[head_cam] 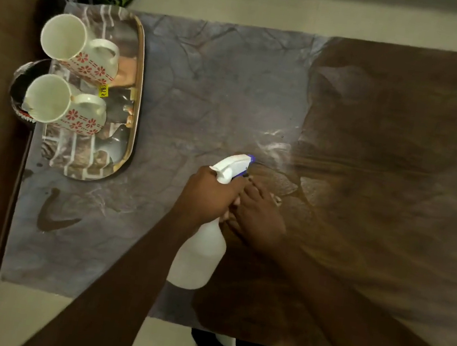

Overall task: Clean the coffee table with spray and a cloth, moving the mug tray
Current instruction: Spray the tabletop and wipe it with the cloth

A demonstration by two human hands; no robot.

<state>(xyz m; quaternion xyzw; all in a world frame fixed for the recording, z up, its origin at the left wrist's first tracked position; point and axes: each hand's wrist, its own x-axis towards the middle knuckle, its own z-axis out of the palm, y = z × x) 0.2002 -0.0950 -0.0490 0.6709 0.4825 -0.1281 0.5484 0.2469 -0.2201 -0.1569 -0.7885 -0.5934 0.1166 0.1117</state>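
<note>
The left hand point(209, 196) grips the neck of the spray bottle point(204, 246) at centre frame. The bottle's long axis runs from lower centre up to its nozzle, which points toward the upper right. The right hand point(259, 216) touches the bottle; its grip is unclear. The mug tray point(139, 76) sits at upper left, nearer the left hand. No cloth is visible. A yellow sticker point(104, 91) on one mug point(82, 53) seems to read "79".

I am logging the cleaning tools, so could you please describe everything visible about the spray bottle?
The spray bottle looks like white, translucent plastic, with a white trigger head and a blue nozzle tip. It is held above the coffee table, nozzle pointing away from the person. The left hand grips its neck below the trigger; the right hand lies against it on the other side.
</note>
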